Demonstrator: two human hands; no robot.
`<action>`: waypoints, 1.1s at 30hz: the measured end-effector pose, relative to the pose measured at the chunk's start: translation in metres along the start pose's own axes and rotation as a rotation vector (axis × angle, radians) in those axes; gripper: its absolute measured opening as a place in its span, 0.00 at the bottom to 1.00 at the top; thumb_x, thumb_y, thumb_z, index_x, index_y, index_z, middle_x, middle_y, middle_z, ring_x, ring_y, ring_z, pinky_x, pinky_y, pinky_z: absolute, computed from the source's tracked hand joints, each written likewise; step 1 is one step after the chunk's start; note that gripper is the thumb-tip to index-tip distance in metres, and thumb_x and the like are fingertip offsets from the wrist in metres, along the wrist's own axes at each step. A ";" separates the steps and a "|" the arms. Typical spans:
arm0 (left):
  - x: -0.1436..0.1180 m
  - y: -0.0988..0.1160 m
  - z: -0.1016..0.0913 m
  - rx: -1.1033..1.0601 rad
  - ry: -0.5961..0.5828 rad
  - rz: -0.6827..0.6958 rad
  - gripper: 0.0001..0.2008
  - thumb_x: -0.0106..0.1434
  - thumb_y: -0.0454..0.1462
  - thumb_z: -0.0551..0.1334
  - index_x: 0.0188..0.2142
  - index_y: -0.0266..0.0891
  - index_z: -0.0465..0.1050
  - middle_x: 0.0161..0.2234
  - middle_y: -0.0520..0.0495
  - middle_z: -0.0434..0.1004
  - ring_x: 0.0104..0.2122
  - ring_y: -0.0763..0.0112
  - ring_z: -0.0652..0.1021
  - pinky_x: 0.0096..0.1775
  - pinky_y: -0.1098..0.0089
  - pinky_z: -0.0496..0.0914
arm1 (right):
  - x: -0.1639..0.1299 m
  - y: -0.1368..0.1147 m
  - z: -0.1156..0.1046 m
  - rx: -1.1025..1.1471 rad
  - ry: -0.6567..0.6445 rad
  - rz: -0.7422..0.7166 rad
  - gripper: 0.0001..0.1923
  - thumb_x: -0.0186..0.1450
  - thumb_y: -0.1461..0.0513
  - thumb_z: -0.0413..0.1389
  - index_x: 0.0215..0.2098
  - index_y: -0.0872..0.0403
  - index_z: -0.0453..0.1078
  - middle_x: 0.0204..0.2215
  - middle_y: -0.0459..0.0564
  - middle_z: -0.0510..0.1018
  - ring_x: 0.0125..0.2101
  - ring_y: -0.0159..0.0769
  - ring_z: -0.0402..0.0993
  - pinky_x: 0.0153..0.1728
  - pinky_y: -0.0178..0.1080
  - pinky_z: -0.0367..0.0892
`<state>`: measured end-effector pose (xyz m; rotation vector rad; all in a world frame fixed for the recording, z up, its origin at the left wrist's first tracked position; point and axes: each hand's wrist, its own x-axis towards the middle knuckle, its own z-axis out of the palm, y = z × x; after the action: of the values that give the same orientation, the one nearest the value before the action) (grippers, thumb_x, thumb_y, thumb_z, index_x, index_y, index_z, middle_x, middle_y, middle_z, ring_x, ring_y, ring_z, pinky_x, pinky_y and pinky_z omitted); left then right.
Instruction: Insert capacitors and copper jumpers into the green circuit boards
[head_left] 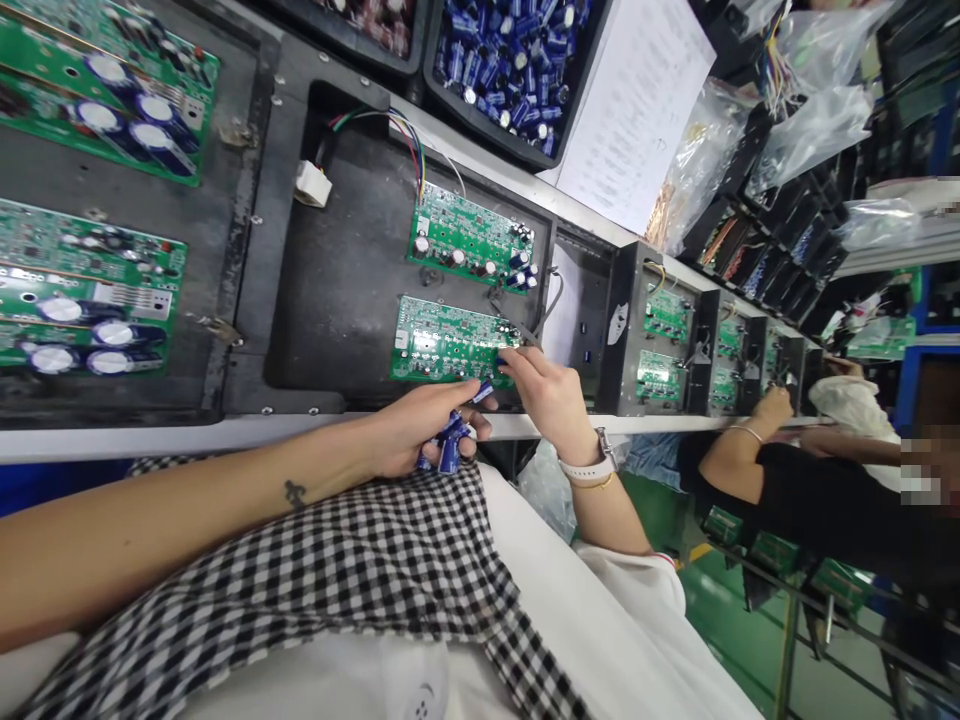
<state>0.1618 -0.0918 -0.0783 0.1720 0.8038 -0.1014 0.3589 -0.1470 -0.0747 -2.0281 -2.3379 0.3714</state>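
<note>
Blue cylindrical capacitors [448, 445] lying bunched in the left hand [420, 430], one poking out between thumb and forefinger. Green circuit board [448, 342] lying flat in a dark tray recess, right hand [551, 395] fingers touching its populated near corner.

Blue capacitor bin [517, 70], paper sheet [637, 100], co-worker's arm [742, 450].

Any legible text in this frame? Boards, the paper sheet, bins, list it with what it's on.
None can be read.
Near circuit board: white silkscreen marks, too small to read.
Far circuit board: the same, blurred.
White paper sheet: faint print, illegible.
Blue capacitors in the left hand: markings not resolvable.
Watch on the right wrist: no face visible.
</note>
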 end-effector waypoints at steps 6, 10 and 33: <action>0.000 -0.003 0.003 0.024 -0.031 -0.018 0.12 0.70 0.45 0.57 0.41 0.39 0.70 0.24 0.52 0.68 0.14 0.80 0.67 0.09 0.86 0.47 | -0.020 -0.026 -0.021 0.432 0.065 0.065 0.13 0.71 0.58 0.54 0.53 0.47 0.71 0.42 0.46 0.80 0.40 0.34 0.78 0.43 0.36 0.73; 0.001 -0.007 0.004 0.033 -0.033 -0.067 0.15 0.71 0.43 0.55 0.39 0.33 0.73 0.31 0.44 0.75 0.22 0.74 0.76 0.12 0.83 0.60 | -0.022 -0.022 -0.015 0.365 0.118 0.150 0.07 0.70 0.62 0.55 0.44 0.51 0.74 0.38 0.48 0.80 0.38 0.34 0.78 0.42 0.36 0.72; -0.005 -0.009 0.001 0.083 -0.040 0.136 0.12 0.71 0.40 0.56 0.33 0.35 0.64 0.25 0.47 0.73 0.13 0.84 0.63 0.12 0.85 0.51 | -0.022 -0.004 0.009 -0.051 0.058 -0.103 0.13 0.74 0.59 0.48 0.51 0.54 0.71 0.46 0.51 0.80 0.43 0.35 0.78 0.37 0.35 0.70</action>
<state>0.1572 -0.1004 -0.0749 0.3012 0.7461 -0.0098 0.3567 -0.1705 -0.0798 -1.9014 -2.4287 0.2488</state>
